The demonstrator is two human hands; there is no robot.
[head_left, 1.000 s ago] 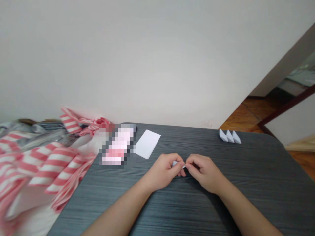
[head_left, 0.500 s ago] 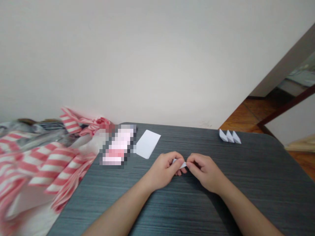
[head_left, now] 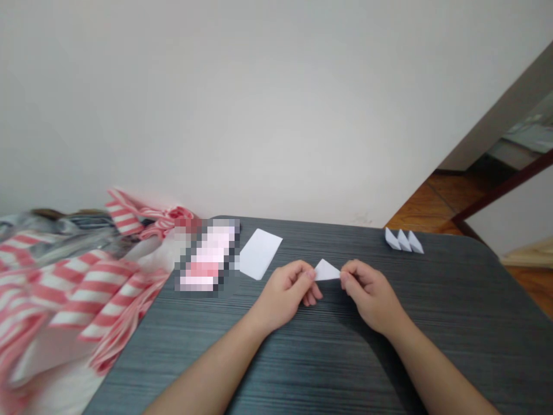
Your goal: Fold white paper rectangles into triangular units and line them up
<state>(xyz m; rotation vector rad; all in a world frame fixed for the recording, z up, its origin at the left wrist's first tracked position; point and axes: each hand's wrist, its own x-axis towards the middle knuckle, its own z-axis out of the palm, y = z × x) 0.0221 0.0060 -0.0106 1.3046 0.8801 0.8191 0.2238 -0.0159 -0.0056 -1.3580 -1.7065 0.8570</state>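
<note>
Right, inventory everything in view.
Table: 1, dark grey, lower middle
Folded triangle: 1, white, centre
Flat paper: 1 visible, white, triangle's left
Folded pieces: 3, white, table's far right
Pixelated item: 1, pink and dark, paper's left
Cloth heap: 1, red, white and grey, left
Wall: 1, grey, behind
Floor: 1, brown, right
Framed panel: 1, white, right edge
Left grip: 1, bare, triangle's left corner
Right grip: 1, bare, triangle's right corner
Forearms: 2, bare, bottom
</note>
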